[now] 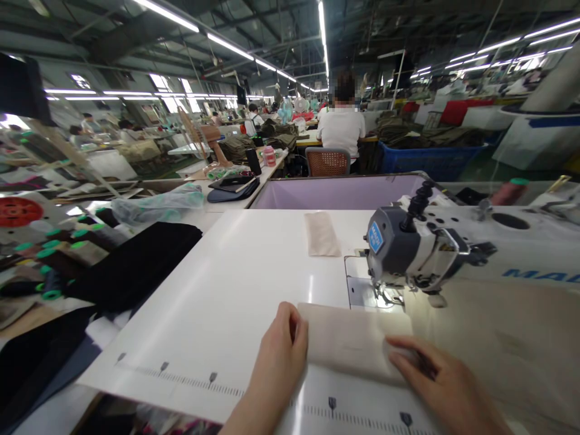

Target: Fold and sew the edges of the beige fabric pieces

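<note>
A beige fabric piece [348,341] lies flat on the white table, just in front of the sewing machine's needle area [385,293]. At its left edge my left hand [285,338] pinches the cloth between thumb and fingers. My right hand [430,368] grips the right end, thumb and forefinger closed on the edge. A second, smaller beige piece [322,234] rests farther back on the table, left of the machine head [392,241].
Black fabric [140,260] and thread cones [63,260] are at the left. A lilac bin [326,192] stands behind the white table [217,290]. Beyond it, a person in a white shirt [342,130] sits facing away, beside a blue crate [426,158].
</note>
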Motion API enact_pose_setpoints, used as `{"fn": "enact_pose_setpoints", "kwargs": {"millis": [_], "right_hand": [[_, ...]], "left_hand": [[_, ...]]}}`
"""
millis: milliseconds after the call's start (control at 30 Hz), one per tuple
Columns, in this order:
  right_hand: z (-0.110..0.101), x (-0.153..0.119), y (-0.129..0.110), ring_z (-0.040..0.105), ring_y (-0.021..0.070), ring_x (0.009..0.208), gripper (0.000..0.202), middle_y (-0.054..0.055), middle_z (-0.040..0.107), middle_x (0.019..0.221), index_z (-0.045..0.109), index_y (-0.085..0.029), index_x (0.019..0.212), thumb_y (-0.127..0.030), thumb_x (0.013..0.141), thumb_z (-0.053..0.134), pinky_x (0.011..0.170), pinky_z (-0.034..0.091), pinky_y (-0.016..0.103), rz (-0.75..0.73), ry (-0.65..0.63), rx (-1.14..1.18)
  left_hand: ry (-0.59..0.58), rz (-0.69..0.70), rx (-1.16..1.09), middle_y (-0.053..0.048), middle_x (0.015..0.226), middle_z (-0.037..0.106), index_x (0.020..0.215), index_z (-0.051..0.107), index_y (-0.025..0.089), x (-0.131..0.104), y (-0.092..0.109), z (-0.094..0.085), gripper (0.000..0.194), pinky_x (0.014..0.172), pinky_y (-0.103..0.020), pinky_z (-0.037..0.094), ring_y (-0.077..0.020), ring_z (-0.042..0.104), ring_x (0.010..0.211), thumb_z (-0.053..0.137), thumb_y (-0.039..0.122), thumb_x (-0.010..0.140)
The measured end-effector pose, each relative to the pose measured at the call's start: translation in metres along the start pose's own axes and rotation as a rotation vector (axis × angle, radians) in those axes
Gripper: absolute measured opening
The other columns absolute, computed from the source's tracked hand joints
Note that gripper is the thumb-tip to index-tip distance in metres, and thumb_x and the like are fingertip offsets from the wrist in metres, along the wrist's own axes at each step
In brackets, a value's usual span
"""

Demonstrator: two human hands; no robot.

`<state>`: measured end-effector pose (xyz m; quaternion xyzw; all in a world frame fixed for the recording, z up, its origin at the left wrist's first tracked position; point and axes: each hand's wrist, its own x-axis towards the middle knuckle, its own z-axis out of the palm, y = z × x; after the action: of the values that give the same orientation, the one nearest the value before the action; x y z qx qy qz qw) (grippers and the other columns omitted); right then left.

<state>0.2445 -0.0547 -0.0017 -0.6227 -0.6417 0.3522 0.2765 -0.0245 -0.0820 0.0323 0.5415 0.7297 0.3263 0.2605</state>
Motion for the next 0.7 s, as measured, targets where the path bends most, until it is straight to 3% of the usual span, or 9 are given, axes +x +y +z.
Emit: {"fn": "enact_pose_setpoints", "kwargs": {"millis": [200, 700], "right_hand": [[0.001, -0.004, -0.004, 0.072, 0.0245, 0.068, 0.03, 0.0, 0.078, 0.078, 0.081, -0.032, 0.086, -0.055, 0.073, 0.067, 0.061, 0.056, 0.026, 0.002, 0.05, 0.01], [0.005, -0.006, 0.002, 0.07, 0.0241, 0.061, 0.029, -0.001, 0.077, 0.073, 0.081, -0.036, 0.086, -0.057, 0.073, 0.067, 0.059, 0.056, 0.028, 0.035, 0.069, 0.002]], "left_hand": [[-0.066, 0.16, 0.026, -0.004, 0.084, 0.062, 0.078, 0.059, 0.022, 0.005, 0.001, -0.004, 0.021, 0.075, -0.033, 0.046, -0.022, 0.06, 0.081, 0.043, 0.024, 0.092], [-0.069, 0.107, 0.015, -0.006, 0.086, 0.063, 0.083, 0.068, 0.021, 0.009, -0.001, -0.002, 0.026, 0.077, -0.034, 0.048, -0.0224, 0.061, 0.083, 0.045, 0.026, 0.094]]}}
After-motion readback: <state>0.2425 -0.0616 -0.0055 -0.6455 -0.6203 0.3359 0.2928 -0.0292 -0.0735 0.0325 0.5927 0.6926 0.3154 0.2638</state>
